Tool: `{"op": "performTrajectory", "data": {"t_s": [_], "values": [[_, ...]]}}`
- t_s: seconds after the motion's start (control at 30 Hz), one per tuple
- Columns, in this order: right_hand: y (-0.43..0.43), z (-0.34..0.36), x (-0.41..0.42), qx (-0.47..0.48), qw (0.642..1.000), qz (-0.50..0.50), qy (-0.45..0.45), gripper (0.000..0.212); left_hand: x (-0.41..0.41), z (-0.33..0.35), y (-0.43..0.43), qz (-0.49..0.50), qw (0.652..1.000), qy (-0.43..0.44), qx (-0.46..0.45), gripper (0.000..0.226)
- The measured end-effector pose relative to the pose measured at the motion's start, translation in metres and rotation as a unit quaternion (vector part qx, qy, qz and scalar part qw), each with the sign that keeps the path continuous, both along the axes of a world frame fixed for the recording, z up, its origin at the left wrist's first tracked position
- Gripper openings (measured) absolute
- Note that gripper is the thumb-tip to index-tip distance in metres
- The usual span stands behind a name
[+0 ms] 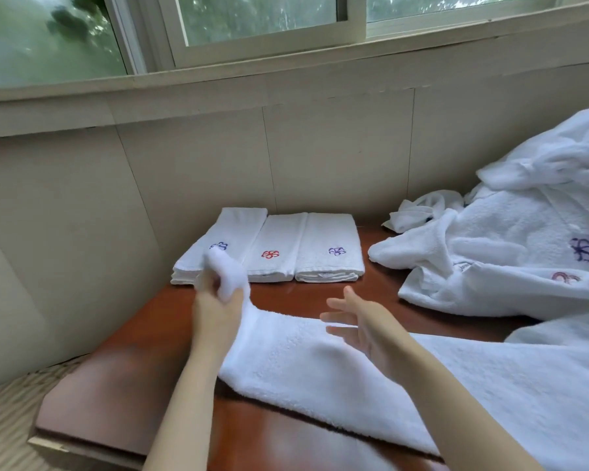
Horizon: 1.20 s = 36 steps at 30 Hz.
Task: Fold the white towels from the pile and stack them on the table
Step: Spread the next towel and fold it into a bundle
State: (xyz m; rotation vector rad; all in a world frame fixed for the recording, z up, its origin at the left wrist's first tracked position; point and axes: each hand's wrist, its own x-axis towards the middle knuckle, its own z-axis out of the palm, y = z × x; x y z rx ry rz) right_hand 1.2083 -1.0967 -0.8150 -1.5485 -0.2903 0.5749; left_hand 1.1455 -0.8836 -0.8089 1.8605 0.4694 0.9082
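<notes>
No wording is reading legibly: the folded towels point(279, 239) are bearing only embroidered flower emblems point(270, 254), blue, red and purple, while a small tag point(325, 275) on the rightmost is showing too blurred.

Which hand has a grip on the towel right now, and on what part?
The left hand grips the unfolded towel by its bunched end, lifted off the table; the right hand is open, holding nothing.

A long white terry-cloth towel point(320, 368) lies unfolded across the near part of the reddish-brown wooden surface point(123, 368). Its far-left corner is raised and bunched. Three folded white towel stacks point(279, 239) sit side by side at the far edge, embroidered with blue, red and purple flowers from left to right. A crumpled pile of white towels point(507, 232) lies at the right.
</notes>
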Motion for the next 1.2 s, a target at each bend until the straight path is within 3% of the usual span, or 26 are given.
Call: {"op": "performTrajectory", "data": {"t_s": [0.03, 0.1, 0.17, 0.3, 0.33, 0.43, 0.57, 0.63, 0.7, 0.8, 0.97, 1.07, 1.2], "values": [[-0.01, 0.006, 0.004, 0.074, 0.995, -0.018, 0.069, 0.044, -0.002, 0.007, -0.014, -0.107, 0.993, 0.03, 0.037, 0.015], [-0.028, 0.008, 0.011, 0.144, 0.977, -0.046, 0.15, 0.061, -0.007, 0.018, -0.035, -0.296, 0.946, 0.122, 0.059, 0.01], [-0.043, 0.002, 0.01, 0.148, 0.967, -0.08, 0.193, 0.064, -0.011, 0.021, -0.048, -0.372, 0.913, 0.167, 0.035, 0.013], [-0.054, -0.017, -0.001, 0.022, 0.986, -0.107, 0.127, 0.008, -0.008, 0.018, -0.055, -0.265, 0.954, 0.133, 0.035, 0.008], [-0.054, -0.019, -0.003, -0.009, 0.989, -0.107, 0.097, 0.006, -0.006, 0.016, -0.053, -0.236, 0.961, 0.134, 0.042, 0.01], [-0.065, -0.005, -0.004, -0.066, 0.988, -0.137, 0.019, 0.013, -0.002, 0.009, -0.049, -0.189, 0.967, 0.156, 0.067, 0.012], [-0.128, 0.034, -0.001, -0.017, 0.953, -0.292, -0.081, 0.005, 0.008, -0.001, -0.047, -0.195, 0.955, 0.196, 0.107, 0.014], [-0.174, 0.035, 0.0, -0.07, 0.918, -0.369, -0.127, 0.01, 0.013, -0.008, -0.052, -0.238, 0.929, 0.255, 0.123, 0.019], [-0.215, 0.018, -0.002, -0.185, 0.883, -0.411, -0.128, 0.015, 0.019, -0.018, -0.06, -0.276, 0.895, 0.318, 0.149, 0.026], [-0.247, -0.016, -0.007, -0.337, 0.864, -0.36, -0.101, 0.024, 0.029, -0.028, -0.073, -0.294, 0.869, 0.354, 0.182, 0.035], [-0.255, -0.019, -0.013, -0.338, 0.856, -0.363, -0.147, 0.021, 0.039, -0.032, -0.107, -0.306, 0.891, 0.335, 0.032, 0.056], [-0.27, -0.004, -0.019, -0.306, 0.825, -0.428, -0.206, 0.023, 0.042, -0.039, -0.117, -0.277, 0.891, 0.357, 0.047, 0.092], [-0.291, -0.005, -0.028, -0.389, 0.795, -0.426, -0.188, 0.036, 0.041, -0.042, -0.125, -0.26, 0.888, 0.365, 0.099, 0.098]]}}
